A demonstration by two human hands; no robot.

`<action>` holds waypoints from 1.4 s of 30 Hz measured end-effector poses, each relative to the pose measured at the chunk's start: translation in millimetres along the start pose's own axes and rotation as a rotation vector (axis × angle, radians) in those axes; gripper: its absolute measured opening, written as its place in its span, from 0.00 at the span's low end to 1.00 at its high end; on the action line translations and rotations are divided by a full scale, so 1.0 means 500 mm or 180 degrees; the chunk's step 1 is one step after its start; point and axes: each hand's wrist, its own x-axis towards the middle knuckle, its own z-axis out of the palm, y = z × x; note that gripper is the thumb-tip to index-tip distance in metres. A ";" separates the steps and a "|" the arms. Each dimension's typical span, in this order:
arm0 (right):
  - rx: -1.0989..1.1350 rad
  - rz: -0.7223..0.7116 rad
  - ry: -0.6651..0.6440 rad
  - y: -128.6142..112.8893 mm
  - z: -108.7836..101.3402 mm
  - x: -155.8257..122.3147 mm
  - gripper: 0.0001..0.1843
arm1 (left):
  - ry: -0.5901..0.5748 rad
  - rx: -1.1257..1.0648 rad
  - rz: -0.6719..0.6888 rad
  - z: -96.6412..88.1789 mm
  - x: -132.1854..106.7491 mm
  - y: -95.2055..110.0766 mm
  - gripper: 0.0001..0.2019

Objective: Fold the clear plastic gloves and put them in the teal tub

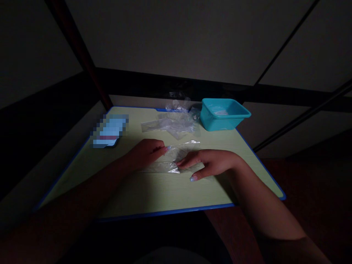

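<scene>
A clear plastic bag point(170, 167) lies on the pale table point(132, 201) beneath both hands, its shiny creases catching the light. My left hand point(150, 152) pinches the bag's upper part between thumb and fingers. Over the bag's right side rests my right hand point(210, 163), palm down, with its fingers stretched out and the thumb apart; the fingertips touch the plastic. Just beyond the hands is a loose pile of clear plastic bags point(176, 124). Whether anything is inside the bag under my hands I cannot make out.
A turquoise plastic basket point(227, 121) stands at the table's back right corner with some clear plastic in it. A phone point(110, 132), blurred out, lies at the back left. Blue edging point(170, 213) rims the table, and a wall of panels rises behind it.
</scene>
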 end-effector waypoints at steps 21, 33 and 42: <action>-0.0023 0.0054 0.0253 0.002 0.010 0.011 0.16 | -0.0406 -0.0347 0.0017 0.006 -0.002 -0.004 0.12; 0.0086 0.0132 0.0286 -0.003 0.017 0.020 0.16 | -0.0632 -0.0019 0.0162 0.013 0.000 -0.014 0.17; 0.0268 0.0298 0.0469 0.000 0.018 0.019 0.17 | -0.0822 -0.0126 0.0422 0.006 -0.004 -0.003 0.20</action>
